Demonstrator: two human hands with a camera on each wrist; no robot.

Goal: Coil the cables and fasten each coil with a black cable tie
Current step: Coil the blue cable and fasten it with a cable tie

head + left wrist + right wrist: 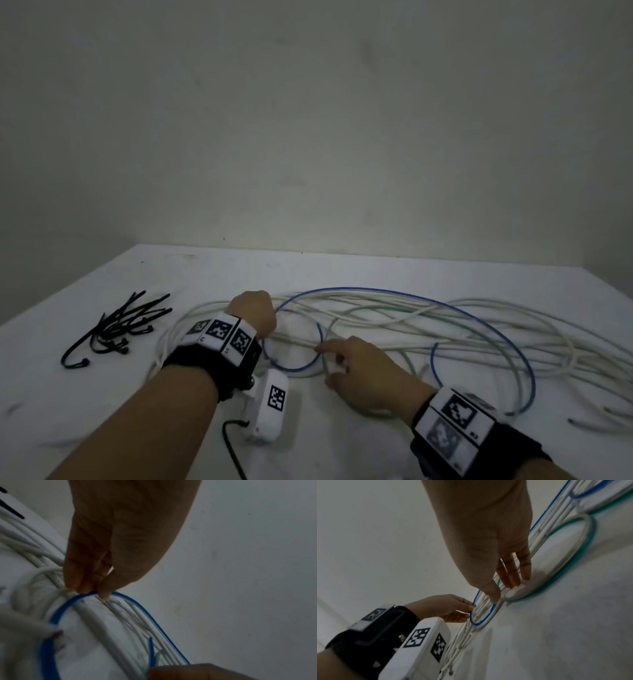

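A loose tangle of white cables, a blue cable and a green cable sprawls over the white table. My left hand pinches the blue cable between thumb and fingertips at the left end of the tangle. In the head view only the back of the left hand shows. My right hand lies just right of it. Its fingers are nearly straight and touch the white strands beside a small blue loop. A bunch of black cable ties lies at the left, untouched.
A grey wall rises right behind the table's far edge. The cables spread to the right edge of the head view, with loose ends near the front right. Bare tabletop lies between the ties and the cables.
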